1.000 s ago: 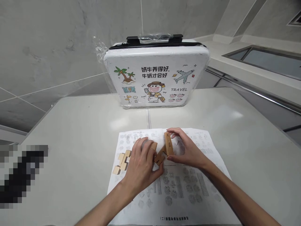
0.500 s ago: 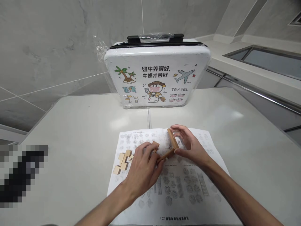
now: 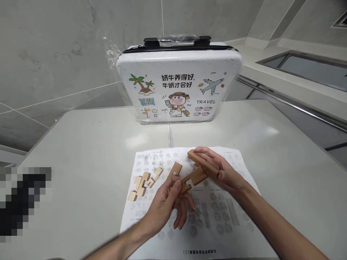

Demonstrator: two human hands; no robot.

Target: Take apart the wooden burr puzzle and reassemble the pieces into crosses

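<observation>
My left hand [image 3: 166, 202] pinches a notched wooden puzzle bar [image 3: 199, 176] between thumb and index finger, its other fingers hanging loose below. Around a second wooden puzzle bar [image 3: 203, 163], seen slanting down to the right, my right hand [image 3: 225, 169] is closed. The two bars cross, and they look to touch near the right hand's palm. Just beyond my left hand is a slotted wooden piece [image 3: 177, 168], partly covered by the fingers. Left of that hand, paler notched wooden pieces [image 3: 140, 186] lie on a printed sheet [image 3: 230, 245]; one bears a mark like a 3.
A white suitcase [image 3: 179, 65] with cartoon prints and clear plastic wrap stands at the back of the pale table [image 3: 81, 151]. A blurred dark thing [image 3: 24, 198] is at the left edge. Behind is a grey tiled wall [image 3: 67, 54].
The bar in my left hand has turned so its notches show. My right hand has tilted its bar flatter. More pale pieces and the slotted piece have come into sight.
</observation>
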